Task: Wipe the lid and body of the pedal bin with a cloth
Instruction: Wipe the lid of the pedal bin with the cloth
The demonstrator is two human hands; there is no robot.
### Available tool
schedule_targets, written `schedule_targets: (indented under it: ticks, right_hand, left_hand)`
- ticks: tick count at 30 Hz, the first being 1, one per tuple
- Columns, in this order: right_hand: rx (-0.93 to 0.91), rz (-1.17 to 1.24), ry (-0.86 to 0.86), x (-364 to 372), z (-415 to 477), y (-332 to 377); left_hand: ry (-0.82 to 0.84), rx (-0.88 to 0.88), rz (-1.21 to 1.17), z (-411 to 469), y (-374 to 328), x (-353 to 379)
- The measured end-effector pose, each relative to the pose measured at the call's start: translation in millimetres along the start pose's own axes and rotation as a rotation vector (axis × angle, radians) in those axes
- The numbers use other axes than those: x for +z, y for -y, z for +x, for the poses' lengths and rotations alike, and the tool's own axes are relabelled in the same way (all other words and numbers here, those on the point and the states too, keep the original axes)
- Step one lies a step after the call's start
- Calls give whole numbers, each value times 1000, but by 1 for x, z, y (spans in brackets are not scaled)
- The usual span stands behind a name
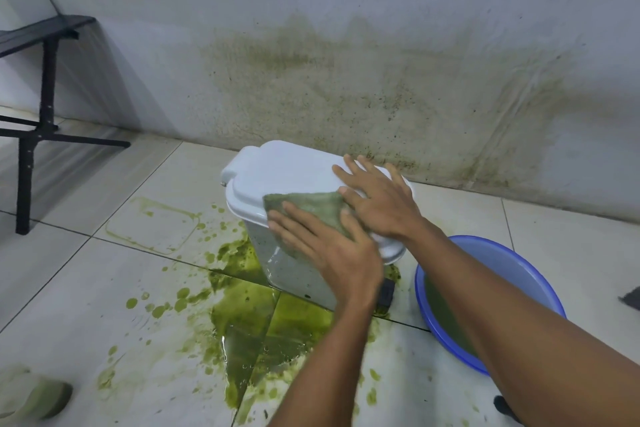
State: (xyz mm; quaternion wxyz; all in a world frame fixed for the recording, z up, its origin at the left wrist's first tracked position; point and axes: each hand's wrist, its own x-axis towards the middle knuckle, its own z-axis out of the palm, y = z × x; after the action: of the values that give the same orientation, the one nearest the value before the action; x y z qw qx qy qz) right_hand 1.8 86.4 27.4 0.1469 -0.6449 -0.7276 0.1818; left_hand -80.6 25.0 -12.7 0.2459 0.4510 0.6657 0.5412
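1. Pedal bin (298, 263): white plastic, rounded rectangular body, tilted toward the camera, standing on the tiled floor (86, 288) near the foot of the wall (346, 45). Body surface looks finely speckled.
2. Lid (287, 170): smooth glossy white plastic, rounded corners, raised centre panel, hinge lug at its far-left end. Lid sits closed on the bin.
3. Cloth (311, 208): dull green, fuzzy weave, folded to a rough triangle; draped over the lid's near edge and down onto the upper body.
4. Left hand (329, 250): fingers spread wide and flat, palm pressing the cloth against the bin's side. No pinch or grasp visible.
5. Right hand (377, 201): fingers spread flat on the lid top, thumb side touching the cloth's right corner; nothing gripped.
6. Basin (485, 291): translucent blue plastic, round, just right of the bin, holding greenish water; partly covered by the right forearm.
7. Floor: pale glossy square tiles, dark grout lines. Puddle (249, 319) of green liquid spreads from the bin's base toward the camera, with scattered droplets and a faint rectangular green outline to the left.
8. Wall: pale, matte, stained with greenish-brown blotches and specks behind the bin.
9. Black metal frame (45, 97), far left, stands on the tiles.
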Motion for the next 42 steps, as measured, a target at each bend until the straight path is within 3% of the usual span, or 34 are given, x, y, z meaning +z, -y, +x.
schedule_targets:
  ticks: [4,7,11,14,21,29,37,42]
  right_hand:
    - [-2,10,25,0,-1,-3]
    - [-3,2,27,-1,-1,-2]
    - [-18,-21,15,0,-1,0]
    - [-6,-12,23,-1,-2,0]
    - [2,-33,13,2,0,-5]
    - [-11,-88,18,2,-1,0]
    - [-12,29,13,0,-2,0]
    - [-10,-41,49,-1,-2,1]
  left_hand:
    - [51,69,-10,-44,-3,13]
    - [49,97,27,-17,7,-1]
    - [-51,-93,96,54,17,-22]
    - [-59,-137,49,62,11,-20]
    - [51,48,-5,-27,-7,-2]
    - [-40,-134,115,74,11,-25]
    - [93,26,-40,-44,-12,5]
    - [128,25,11,-10,-1,-13]
